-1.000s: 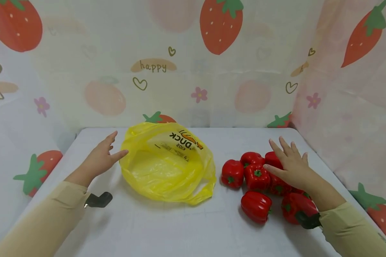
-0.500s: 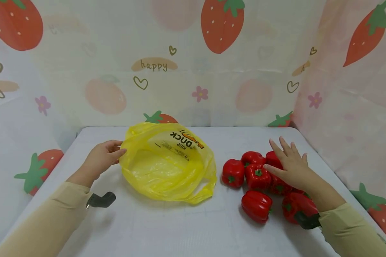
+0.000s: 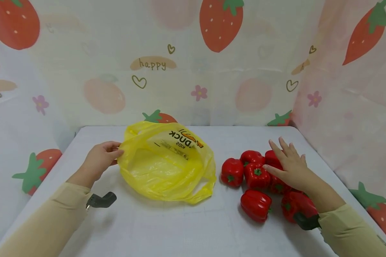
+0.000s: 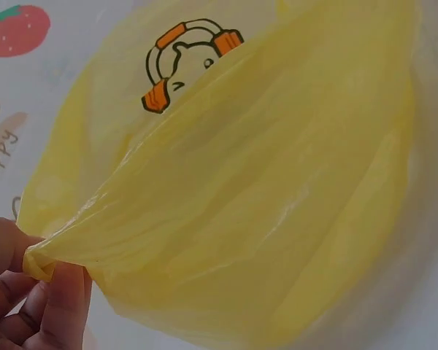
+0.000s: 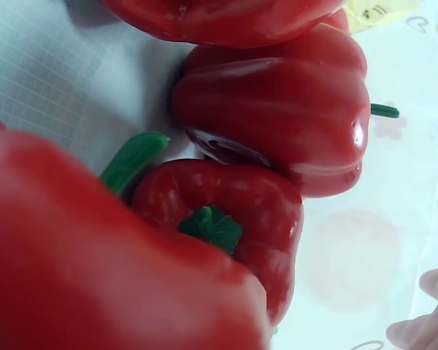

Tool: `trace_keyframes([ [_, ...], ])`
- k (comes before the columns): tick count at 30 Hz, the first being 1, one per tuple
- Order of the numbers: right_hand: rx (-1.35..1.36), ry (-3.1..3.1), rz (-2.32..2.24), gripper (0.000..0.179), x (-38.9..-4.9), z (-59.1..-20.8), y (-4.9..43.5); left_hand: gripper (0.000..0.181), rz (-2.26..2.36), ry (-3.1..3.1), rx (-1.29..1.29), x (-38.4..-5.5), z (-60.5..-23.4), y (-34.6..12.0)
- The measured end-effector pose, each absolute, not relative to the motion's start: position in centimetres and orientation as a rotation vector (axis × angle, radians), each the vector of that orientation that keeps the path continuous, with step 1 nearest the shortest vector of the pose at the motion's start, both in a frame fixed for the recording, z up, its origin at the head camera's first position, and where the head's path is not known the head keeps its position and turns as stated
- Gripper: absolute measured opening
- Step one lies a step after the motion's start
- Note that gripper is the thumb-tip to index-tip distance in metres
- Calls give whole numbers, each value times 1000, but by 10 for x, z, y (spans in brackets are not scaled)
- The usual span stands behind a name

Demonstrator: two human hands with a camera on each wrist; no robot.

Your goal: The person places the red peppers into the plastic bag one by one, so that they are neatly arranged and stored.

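Note:
A yellow plastic bag (image 3: 161, 171) with a duck print lies on the table, its mouth spread toward me. My left hand (image 3: 101, 159) pinches the left edge of its rim between thumb and fingers; the left wrist view shows the film bunched at the fingertips (image 4: 66, 299). On the right, my right hand (image 3: 291, 166) is spread with straight fingers above a group of red bell peppers (image 3: 257, 176), holding nothing. One bell pepper (image 3: 256, 206) lies on its side in front of the group. In the right wrist view, peppers (image 5: 277, 109) fill most of the picture, fingertips (image 5: 423, 328) at the lower right edge.
The white table (image 3: 180, 232) is enclosed at the back and sides by a strawberry-print cloth (image 3: 180, 46). Black curved pieces (image 3: 103, 200) stick out from both sleeve cuffs. Part of the pepper group is hidden beneath the right forearm.
My left hand has closed its thumb and fingers on the bag's left rim and drawn it slightly left. The right hand has stayed in place over the peppers.

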State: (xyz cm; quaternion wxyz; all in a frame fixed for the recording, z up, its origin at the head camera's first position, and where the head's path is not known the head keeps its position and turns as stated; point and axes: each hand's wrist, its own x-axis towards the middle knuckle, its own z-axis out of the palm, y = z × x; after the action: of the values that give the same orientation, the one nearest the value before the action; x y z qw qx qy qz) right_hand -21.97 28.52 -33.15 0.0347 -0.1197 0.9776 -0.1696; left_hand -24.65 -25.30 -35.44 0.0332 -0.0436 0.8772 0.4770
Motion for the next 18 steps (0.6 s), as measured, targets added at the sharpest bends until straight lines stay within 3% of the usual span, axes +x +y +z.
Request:
trace_keyframes([
  [18,-513,2962,-682,90,-204,-326,304,45,1504,2677,-172,-248,-357,-251],
])
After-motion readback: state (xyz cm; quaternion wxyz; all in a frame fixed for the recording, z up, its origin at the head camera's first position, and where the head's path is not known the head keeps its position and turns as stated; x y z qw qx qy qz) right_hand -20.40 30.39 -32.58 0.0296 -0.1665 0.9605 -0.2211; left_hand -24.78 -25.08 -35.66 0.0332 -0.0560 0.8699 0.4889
